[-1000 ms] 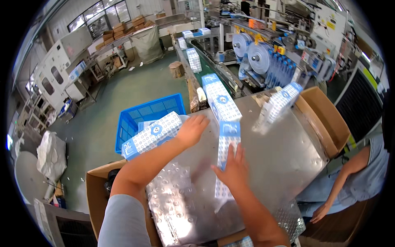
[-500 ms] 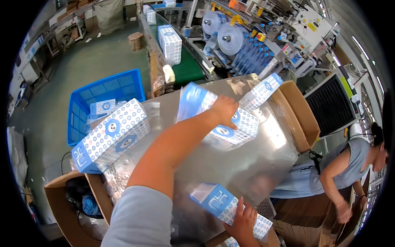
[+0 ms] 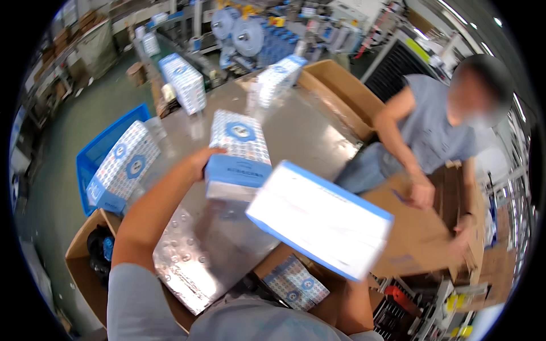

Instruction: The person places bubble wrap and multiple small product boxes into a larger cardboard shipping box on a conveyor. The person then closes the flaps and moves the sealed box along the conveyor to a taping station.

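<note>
My left hand (image 3: 199, 163) grips the near left corner of a blue and white patterned pack (image 3: 239, 142) that lies on the shiny metal table (image 3: 210, 250). A second, larger-looking blue and white pack (image 3: 318, 219) hangs blurred in the air close to the camera. My right forearm (image 3: 350, 304) rises under it from the lower edge. The pack hides the right hand itself, which carries it from below.
Another pack (image 3: 122, 167) overhangs the table's left edge above a blue crate (image 3: 91, 162). More packs (image 3: 183, 82) stand at the far end. Open cardboard boxes sit lower left (image 3: 82, 250) and below me, one pack (image 3: 296, 282) inside. A co-worker (image 3: 432, 131) handles a carton (image 3: 418, 238) at right.
My left hand drew a pack nearer along the table. My right hand lifted the other pack from low at the table's edge up toward the camera. The view swung right.
</note>
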`<state>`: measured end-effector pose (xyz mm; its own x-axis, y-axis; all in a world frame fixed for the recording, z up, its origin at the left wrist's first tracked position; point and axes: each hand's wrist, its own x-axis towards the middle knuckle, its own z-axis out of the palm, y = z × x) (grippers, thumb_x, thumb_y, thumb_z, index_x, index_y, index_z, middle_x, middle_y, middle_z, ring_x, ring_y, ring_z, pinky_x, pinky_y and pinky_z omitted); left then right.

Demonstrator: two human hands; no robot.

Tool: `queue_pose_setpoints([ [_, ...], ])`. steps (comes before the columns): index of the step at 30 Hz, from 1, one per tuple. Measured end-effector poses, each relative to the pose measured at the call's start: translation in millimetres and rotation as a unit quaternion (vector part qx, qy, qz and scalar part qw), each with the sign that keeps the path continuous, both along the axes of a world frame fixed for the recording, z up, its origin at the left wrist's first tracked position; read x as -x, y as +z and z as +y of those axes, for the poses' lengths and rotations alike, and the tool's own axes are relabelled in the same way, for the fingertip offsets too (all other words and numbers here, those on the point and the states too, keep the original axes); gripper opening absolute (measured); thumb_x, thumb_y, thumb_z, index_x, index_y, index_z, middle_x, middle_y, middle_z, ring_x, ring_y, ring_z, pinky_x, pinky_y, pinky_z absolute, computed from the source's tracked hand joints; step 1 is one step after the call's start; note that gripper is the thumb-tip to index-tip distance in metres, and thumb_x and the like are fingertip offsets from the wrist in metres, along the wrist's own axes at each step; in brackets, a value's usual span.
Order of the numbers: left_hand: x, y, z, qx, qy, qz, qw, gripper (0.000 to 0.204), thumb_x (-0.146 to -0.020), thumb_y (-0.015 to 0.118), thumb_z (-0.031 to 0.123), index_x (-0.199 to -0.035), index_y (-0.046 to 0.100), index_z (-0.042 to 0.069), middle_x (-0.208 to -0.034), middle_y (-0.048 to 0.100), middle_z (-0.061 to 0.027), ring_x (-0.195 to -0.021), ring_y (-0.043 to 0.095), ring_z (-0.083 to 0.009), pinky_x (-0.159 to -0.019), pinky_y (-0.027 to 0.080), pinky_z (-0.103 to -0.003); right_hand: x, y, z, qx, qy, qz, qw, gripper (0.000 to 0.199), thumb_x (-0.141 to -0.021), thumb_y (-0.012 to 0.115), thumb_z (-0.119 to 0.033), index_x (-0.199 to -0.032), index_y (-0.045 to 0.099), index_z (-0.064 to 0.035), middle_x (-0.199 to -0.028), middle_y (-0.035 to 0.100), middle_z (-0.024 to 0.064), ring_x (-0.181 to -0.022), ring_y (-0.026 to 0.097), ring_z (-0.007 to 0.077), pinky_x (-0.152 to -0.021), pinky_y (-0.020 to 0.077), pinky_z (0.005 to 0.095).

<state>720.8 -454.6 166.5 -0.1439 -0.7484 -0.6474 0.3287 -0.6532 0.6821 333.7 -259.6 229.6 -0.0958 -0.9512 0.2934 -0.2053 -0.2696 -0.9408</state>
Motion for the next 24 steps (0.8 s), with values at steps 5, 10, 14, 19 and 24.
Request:
queue_pose_setpoints([
  [5, 105.6, 19.6, 127.9, 0.096, -0.032, 0.345, 0.933, 0.053, -0.092, 0.048, 0.031, -0.133, 0.041, -0.002, -0.133, 0.048, -0.0209, -0.12, 0.049, -0.0329, -0.103, 0.038, -0.046, 104.2, 52.1, 91.6, 0.024, -0.087, -0.371, 0.924, 0.074, -0.076, 0.072, -0.021, -0.138, 0.035, -0.0033, -0.131, 0.047, 0.0165, -0.118, 0.048, 0.0328, -0.099, 0.0386, 0.0439],
  [10, 177.5, 7.1, 182.4, 0.392, -0.279, 0.026, 0.876, 0.075, -0.074, 0.073, 0.015, -0.136, 0.032, 0.004, -0.127, 0.051, -0.0114, -0.118, 0.05, -0.0269, -0.099, 0.041, -0.039, 194.1, 50.3, 192.4, 0.126, -0.423, 0.274, 0.854, 0.081, -0.071, 0.078, -0.024, -0.135, 0.036, 0.0017, -0.13, 0.048, 0.0176, -0.116, 0.05, 0.0268, -0.096, 0.0421, 0.04],
  [14, 238.5, -8.6, 207.5, 0.569, -0.615, -0.264, 0.478, 0.082, -0.068, 0.075, 0.019, -0.138, 0.034, 0.007, -0.112, 0.054, -0.0148, -0.104, 0.055, -0.0338, -0.085, 0.046, -0.043, 225.7, 44.5, 270.5, 0.051, -0.53, 0.083, 0.842, 0.071, -0.063, 0.079, -0.011, -0.125, 0.046, 0.0018, -0.115, 0.055, 0.0172, -0.099, 0.055, 0.027, -0.088, 0.045, 0.0386],
  [19, 323.7, -155.5, 274.1, 0.462, -0.794, -0.316, 0.238, 0.068, -0.071, 0.072, 0.024, -0.131, 0.045, 0.007, -0.115, 0.057, -0.0142, -0.099, 0.059, -0.0328, -0.081, 0.048, -0.04, 163.2, 10.4, 244.3, 0.029, -0.314, 0.147, 0.938, 0.069, -0.066, 0.071, -0.007, -0.13, 0.045, -0.0036, -0.118, 0.052, 0.0186, -0.108, 0.049, 0.0332, -0.093, 0.0396, 0.0449],
  [24, 397.8, -230.3, 275.1, 0.413, -0.782, -0.335, 0.324, 0.056, -0.077, 0.066, 0.025, -0.128, 0.049, 0.008, -0.113, 0.058, -0.0145, -0.101, 0.058, -0.0326, -0.084, 0.047, -0.041, 127.7, -97.4, 147.2, -0.026, -0.072, 0.421, 0.904, 0.074, -0.068, 0.064, -0.006, -0.138, 0.041, -0.0135, -0.115, 0.05, 0.0208, -0.109, 0.046, 0.0387, -0.095, 0.036, 0.0491],
])
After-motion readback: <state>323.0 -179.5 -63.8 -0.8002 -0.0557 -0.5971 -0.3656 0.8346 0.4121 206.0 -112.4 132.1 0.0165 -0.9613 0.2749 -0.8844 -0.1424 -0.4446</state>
